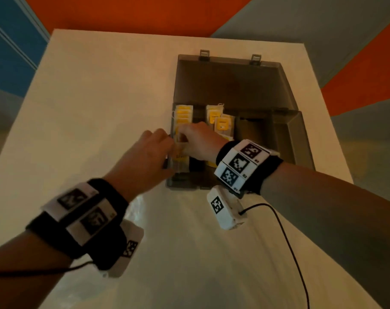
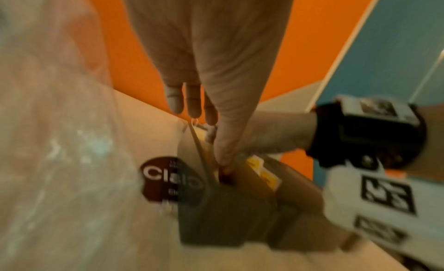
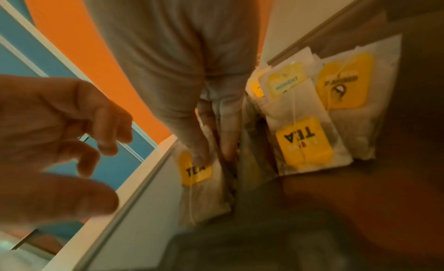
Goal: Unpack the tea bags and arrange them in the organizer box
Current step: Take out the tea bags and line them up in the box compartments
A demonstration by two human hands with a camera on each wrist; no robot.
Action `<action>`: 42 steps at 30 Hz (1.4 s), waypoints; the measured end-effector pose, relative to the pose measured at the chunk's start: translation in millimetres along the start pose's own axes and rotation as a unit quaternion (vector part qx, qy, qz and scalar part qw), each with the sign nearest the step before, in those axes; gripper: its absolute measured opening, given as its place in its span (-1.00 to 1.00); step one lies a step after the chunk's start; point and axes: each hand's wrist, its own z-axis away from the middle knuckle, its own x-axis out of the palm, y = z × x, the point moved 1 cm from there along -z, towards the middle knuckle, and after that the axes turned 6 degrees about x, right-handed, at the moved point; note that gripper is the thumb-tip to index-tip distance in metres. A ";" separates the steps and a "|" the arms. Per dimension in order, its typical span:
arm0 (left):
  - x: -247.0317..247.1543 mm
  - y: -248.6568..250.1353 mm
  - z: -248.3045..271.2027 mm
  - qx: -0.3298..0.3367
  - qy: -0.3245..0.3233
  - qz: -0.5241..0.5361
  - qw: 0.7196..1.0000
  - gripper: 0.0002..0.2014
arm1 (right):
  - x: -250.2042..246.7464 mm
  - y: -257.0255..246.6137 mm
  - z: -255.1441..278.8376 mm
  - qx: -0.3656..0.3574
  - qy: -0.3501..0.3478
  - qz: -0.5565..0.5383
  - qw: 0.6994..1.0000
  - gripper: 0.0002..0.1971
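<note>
A smoky grey organizer box (image 1: 301, 139) lies on the white table (image 1: 89, 97) with its lid (image 1: 229, 83) folded back. Tea bags with yellow tags fill the far end of the leftmost compartment (image 1: 184, 112), and more lie in the second compartment (image 1: 221, 126). My right hand (image 1: 189, 139) reaches down into the leftmost compartment. In the right wrist view it (image 3: 212, 153) pinches a tea bag (image 3: 204, 189), fingertips on its yellow TEA tag. My left hand (image 1: 154, 148) sits against the box's left wall, fingers loosely curled (image 3: 96, 151), holding nothing.
The two right-hand compartments (image 1: 256, 134) look dark, with no bags showing. A brown round label (image 2: 165, 180) sticks to the box's near left side. Crinkled clear plastic film (image 2: 60, 142) lies on the table in front of the box. Cables trail from both wrist cameras.
</note>
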 end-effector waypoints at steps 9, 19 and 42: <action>12.7 12.5 -13.8 0.005 -0.125 -0.160 0.979 -0.70 | -76.7 47.1 26.4 0.084 0.143 0.065 0.984 -0.79; 21.1 36.4 -55.8 -0.005 -0.032 -0.047 0.998 -0.52 | -44.2 72.1 33.3 0.067 0.021 0.201 0.977 -0.68; 34.7 37.2 -85.5 0.010 -0.088 -0.142 0.986 -0.74 | -40.8 69.1 64.5 0.056 0.129 0.147 0.979 -0.81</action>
